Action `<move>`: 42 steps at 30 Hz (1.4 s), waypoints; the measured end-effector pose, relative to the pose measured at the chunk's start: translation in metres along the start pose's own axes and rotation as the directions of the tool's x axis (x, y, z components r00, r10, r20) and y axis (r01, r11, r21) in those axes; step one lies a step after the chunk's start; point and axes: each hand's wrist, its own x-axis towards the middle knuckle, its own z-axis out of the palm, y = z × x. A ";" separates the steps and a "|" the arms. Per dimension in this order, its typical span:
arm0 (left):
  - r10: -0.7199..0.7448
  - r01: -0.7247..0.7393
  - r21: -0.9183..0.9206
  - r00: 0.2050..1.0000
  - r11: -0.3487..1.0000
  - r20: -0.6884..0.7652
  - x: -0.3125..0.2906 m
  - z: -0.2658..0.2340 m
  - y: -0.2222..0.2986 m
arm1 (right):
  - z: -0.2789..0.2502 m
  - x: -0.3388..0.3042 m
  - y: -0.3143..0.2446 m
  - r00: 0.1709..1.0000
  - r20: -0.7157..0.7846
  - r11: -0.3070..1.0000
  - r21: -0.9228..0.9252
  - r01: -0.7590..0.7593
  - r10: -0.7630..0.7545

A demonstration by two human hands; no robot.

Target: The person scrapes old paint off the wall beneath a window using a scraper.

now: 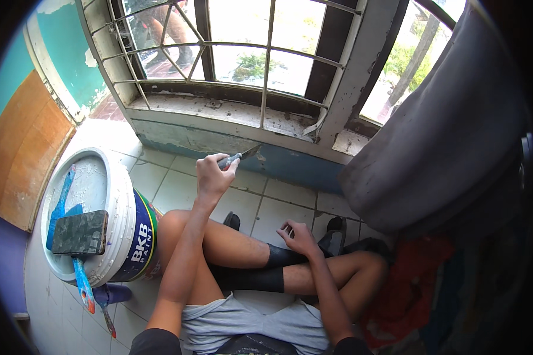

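Note:
My left hand [214, 174] is closed around the dark handle of a scraper [231, 160]. The scraper's blade points right, at the low wall [195, 144] below the window, where blue paint is peeled and a pale patch shows. Whether the blade touches the wall is hard to tell. My right hand [299, 238] holds nothing and hovers or rests near my crossed shins, its fingers loosely bent and apart.
A paint bucket [139, 236] stands at my left. On its lid lie blue-handled brushes [59, 204] and a dark phone [80, 232]. Ahead is a barred window [237, 44]; a grey curtain [423, 142] hangs at the right. A person [175, 29] shows outside.

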 end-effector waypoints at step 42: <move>-0.018 0.021 -0.048 0.998 0.999 0.060 0.033 -0.009 -0.017 | 0.006 0.003 0.000 0.999 0.019 0.999 -0.010 0.047 -0.047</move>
